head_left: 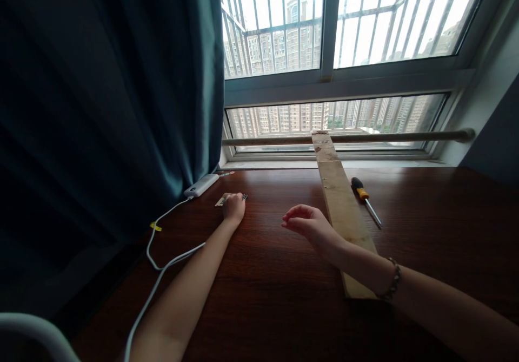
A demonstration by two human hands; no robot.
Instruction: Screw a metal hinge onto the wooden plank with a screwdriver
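My left hand [234, 208] rests on the desk with its fingers curled down, closed over a small flat light-coloured piece [221, 200]. Dark striped ends stick out on the hand's right side; what they belong to is too small to tell. My right hand [310, 225] hovers over the desk with thumb and fingertips drawn together in a pinch. Anything between those fingertips is too small to make out. Beneath the right wrist runs a long wooden board [338, 197], its far end up on the rail at the window. To its right lies a screwdriver [360, 189] with a black and yellow handle.
A white power bank [201, 185] with a white cable [152, 243] lies by the dark blue curtain [162, 80] on the left. The brown wooden desk [259, 275] reaches to the window, where a horizontal rail [385, 138] crosses. A yellow tag [155, 226] sits by the cable.
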